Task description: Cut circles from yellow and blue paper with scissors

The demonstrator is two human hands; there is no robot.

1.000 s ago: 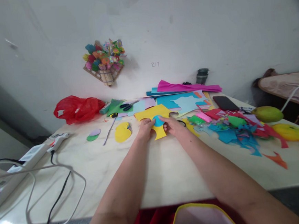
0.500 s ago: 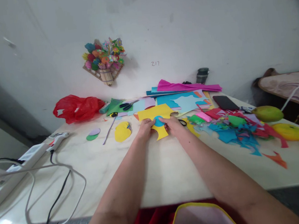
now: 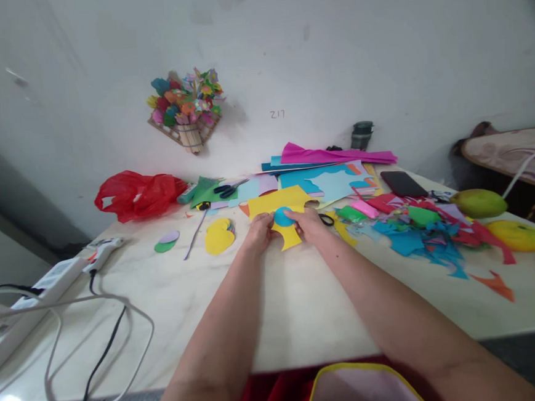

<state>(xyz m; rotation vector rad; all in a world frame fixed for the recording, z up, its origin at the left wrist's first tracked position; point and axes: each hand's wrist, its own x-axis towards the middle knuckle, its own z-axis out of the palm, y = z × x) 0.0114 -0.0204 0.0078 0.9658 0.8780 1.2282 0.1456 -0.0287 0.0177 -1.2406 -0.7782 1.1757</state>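
Between my two hands is a sheet of yellow paper [image 3: 279, 198] with curved pieces cut out of its lower edge. A blue paper circle [image 3: 283, 216] lies against its middle. My left hand [image 3: 261, 230] pinches the yellow paper at the circle's left side. At the circle's right edge, my right hand [image 3: 307, 223] grips with its thumb on the blue circle and its fingers behind the paper. Left of my hands lie yellow paper cutouts [image 3: 219, 236], overlapping. Just right of my right hand shows a black scissor handle [image 3: 327, 219], the rest of it hidden.
Paper scraps [image 3: 430, 237], a phone [image 3: 404, 183] and mangoes [image 3: 518, 235] are on the right. Coloured sheets [image 3: 338, 156] lie at the back, with dark scissors [image 3: 229, 189] left of them. A red plastic bag [image 3: 137, 195], power strip [image 3: 55, 276] and cables [image 3: 151, 333] occupy the left.
Both hands stay in nearly the same place. The blue circle has shifted very slightly left within the grip.
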